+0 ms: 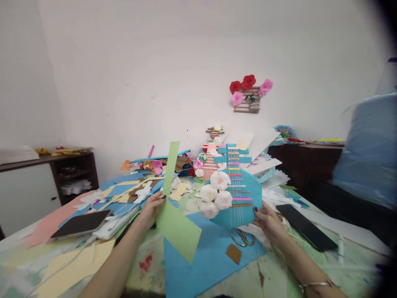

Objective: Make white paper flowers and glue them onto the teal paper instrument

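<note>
My left hand (pixel 155 207) pinches a light green paper piece (pixel 178 225), made of a long strip and a wider lower part. In my right hand (pixel 266 219) is the right edge of a blue paper lute (pixel 251 190), held upright. White paper flowers (pixel 217 194) cover its left side, and coloured sticks cross thin white strings down its middle. Below it, scissors (pixel 242 238) lie with their handles showing; their blades are hidden. A blue paper sheet (pixel 186 273) and a small brown paper piece (pixel 233 253) lie on the table beneath.
A phone (pixel 305 225) lies at the right, another dark-screened phone (pixel 81 223) at the left beside a white power strip (pixel 114 225) with cables. Paper scraps (pixel 124 190) crowd the left. Behind stands a pink paper lute (pixel 210 163); flowers (pixel 249 81) decorate a wall rack.
</note>
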A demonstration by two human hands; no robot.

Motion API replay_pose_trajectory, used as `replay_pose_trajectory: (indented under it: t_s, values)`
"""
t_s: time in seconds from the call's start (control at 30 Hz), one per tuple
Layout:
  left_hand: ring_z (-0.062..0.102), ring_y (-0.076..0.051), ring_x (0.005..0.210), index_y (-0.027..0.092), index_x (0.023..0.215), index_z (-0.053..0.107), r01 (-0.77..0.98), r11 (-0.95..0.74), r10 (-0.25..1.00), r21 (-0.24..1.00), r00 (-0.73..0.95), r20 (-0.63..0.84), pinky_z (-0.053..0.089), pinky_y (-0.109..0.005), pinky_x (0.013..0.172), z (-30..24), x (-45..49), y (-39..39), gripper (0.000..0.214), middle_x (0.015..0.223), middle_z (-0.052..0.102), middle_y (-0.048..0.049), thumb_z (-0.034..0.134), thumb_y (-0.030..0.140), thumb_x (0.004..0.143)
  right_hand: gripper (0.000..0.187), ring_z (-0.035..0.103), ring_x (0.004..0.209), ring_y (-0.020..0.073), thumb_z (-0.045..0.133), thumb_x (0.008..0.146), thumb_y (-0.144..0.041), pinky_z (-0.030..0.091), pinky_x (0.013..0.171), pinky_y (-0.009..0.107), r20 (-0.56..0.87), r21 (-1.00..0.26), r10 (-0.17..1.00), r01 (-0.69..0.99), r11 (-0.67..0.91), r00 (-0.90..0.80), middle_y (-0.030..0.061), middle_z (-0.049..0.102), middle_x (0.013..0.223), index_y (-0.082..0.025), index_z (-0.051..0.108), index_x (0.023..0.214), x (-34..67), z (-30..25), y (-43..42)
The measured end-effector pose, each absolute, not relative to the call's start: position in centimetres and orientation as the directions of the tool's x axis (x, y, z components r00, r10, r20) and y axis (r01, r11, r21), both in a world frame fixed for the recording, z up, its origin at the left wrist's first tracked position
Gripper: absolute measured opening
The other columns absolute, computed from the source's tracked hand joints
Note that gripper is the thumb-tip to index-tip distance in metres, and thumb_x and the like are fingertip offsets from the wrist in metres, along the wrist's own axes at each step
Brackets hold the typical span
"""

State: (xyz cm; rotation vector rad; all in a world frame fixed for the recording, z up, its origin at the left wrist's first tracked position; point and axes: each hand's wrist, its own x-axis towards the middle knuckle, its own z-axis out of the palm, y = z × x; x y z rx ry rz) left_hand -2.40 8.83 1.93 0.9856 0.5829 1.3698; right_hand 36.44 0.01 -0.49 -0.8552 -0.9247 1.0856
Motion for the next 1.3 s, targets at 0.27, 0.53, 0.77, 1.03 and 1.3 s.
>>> replay_pose_trajectory:
  t_s: [0.27, 0.53, 0.77, 1.03, 1.3]
  values:
    - [0.066, -0.014, 0.053, 0.015, 0.086, 0.07, -0.53, -0.089, 0.967, 0.843, 0.156, 0.201, 0.052, -0.021, 0.051, 1.7, -2.7, 9.3, 0.027, 0.062, 0.071, -0.0014, 0.072, 0.011, 0.059, 0.07, 0.07, 0.065, 0.0194, 0.08, 0.064, -0.026, 0.057, 0.065, 0.033, 0.176, -0.914, 0.967, -0.334, 0.23, 0.184, 0.0017, 0.075, 0.081, -0.029, 0.054, 0.128, 36.0, -0.3, -0.2]
    - [0.063, -0.012, 0.051, 0.014, 0.082, 0.07, -0.537, -0.103, 0.963, 0.838, 0.155, 0.218, 0.05, -0.019, 0.05, 1.7, -2.9, 9.3, 0.023, 0.059, 0.068, -0.0008, 0.074, 0.012, 0.059, 0.069, 0.071, 0.066, 0.0204, 0.08, 0.064, -0.026, 0.058, 0.063, 0.034, 0.166, -0.917, 0.97, -0.335, 0.217, 0.175, 0.0036, 0.076, 0.085, -0.028, 0.053, 0.128, 36.1, -0.2, -0.2]
    - [0.063, -0.012, 0.049, 0.012, 0.087, 0.07, -0.534, -0.095, 0.967, 0.84, 0.15, 0.205, 0.049, -0.019, 0.048, 1.6, -3.0, 9.5, 0.026, 0.062, 0.07, -0.0019, 0.074, 0.01, 0.061, 0.069, 0.071, 0.07, 0.0198, 0.08, 0.066, -0.027, 0.058, 0.065, 0.032, 0.176, -0.912, 0.971, -0.344, 0.223, 0.163, 0.0028, 0.076, 0.088, -0.029, 0.051, 0.129, 36.3, -0.5, 0.0]
    - [0.064, -0.012, 0.05, 0.013, 0.091, 0.069, -0.546, -0.104, 0.967, 0.831, 0.14, 0.213, 0.05, -0.02, 0.05, 1.0, -2.9, 9.8, 0.03, 0.062, 0.071, -0.0012, 0.072, 0.009, 0.062, 0.063, 0.072, 0.07, 0.0203, 0.078, 0.07, -0.027, 0.059, 0.065, 0.034, 0.147, -0.921, 0.985, -0.351, 0.169, 0.089, 0.0045, 0.076, 0.09, -0.027, 0.051, 0.127, 36.2, -0.5, 0.0]
    - [0.064, -0.012, 0.051, 0.012, 0.084, 0.071, -0.521, -0.099, 0.971, 0.848, 0.135, 0.196, 0.05, -0.019, 0.05, 0.8, -2.9, 10.0, 0.026, 0.06, 0.07, -0.0015, 0.072, 0.009, 0.059, 0.043, 0.073, 0.072, 0.0225, 0.077, 0.072, -0.023, 0.06, 0.068, 0.037, 0.096, -0.942, 0.995, -0.326, 0.08, -0.032, 0.0066, 0.076, 0.089, -0.02, 0.058, 0.11, 34.8, -0.8, 0.1]
